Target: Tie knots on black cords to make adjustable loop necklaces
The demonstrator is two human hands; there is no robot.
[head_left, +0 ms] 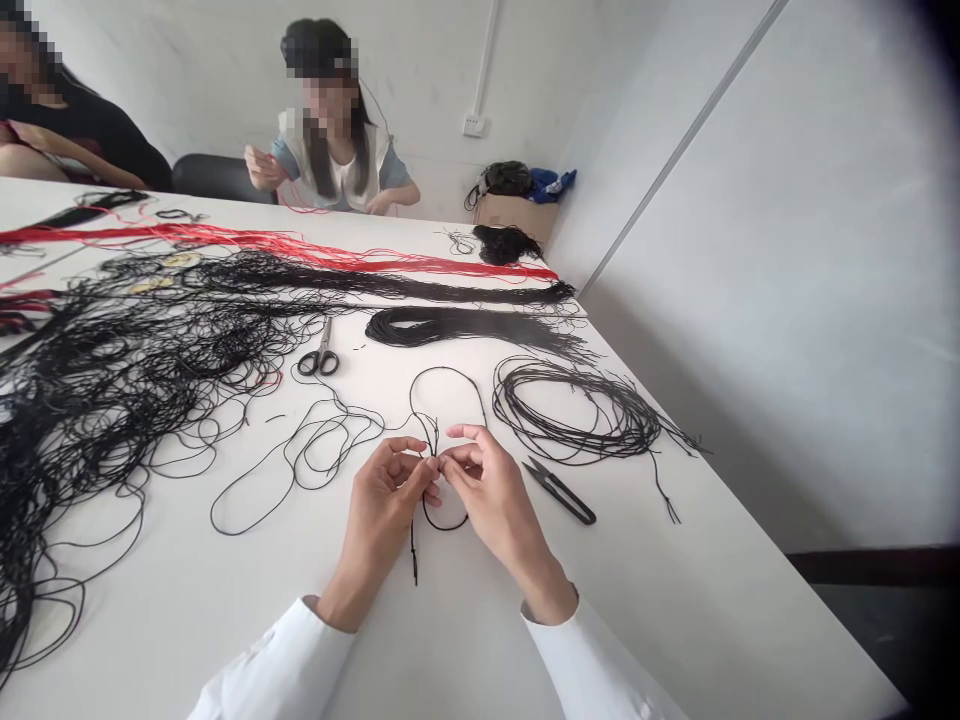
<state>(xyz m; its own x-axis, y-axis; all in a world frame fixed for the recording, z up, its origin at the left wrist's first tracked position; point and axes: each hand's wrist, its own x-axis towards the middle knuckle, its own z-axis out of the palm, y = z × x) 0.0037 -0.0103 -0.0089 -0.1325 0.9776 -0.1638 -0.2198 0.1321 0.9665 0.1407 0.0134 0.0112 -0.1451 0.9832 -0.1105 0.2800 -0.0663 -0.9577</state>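
Both hands meet at a thin black cord (448, 527) near the middle of the table. My left hand (390, 490) pinches the cord between thumb and finger. Close against it, my right hand (484, 485) pinches the same cord, and the fingertips hide the spot they grip. One loop of cord arches beyond the hands, another curves below them, and a knotted end (414, 565) hangs down on the left. Thread snips (561, 490) lie right of my right hand. Black-handled scissors (319, 358) rest further off to the left.
A big tangle of black cord (202, 340) covers the left side. Coiled black cord (577, 410) lies at the right, with a folded black bundle (465, 328) behind it. Red cord strands (300, 248) stretch across the far side. Two people sit opposite; one person's hand (264, 167) holds red cord.
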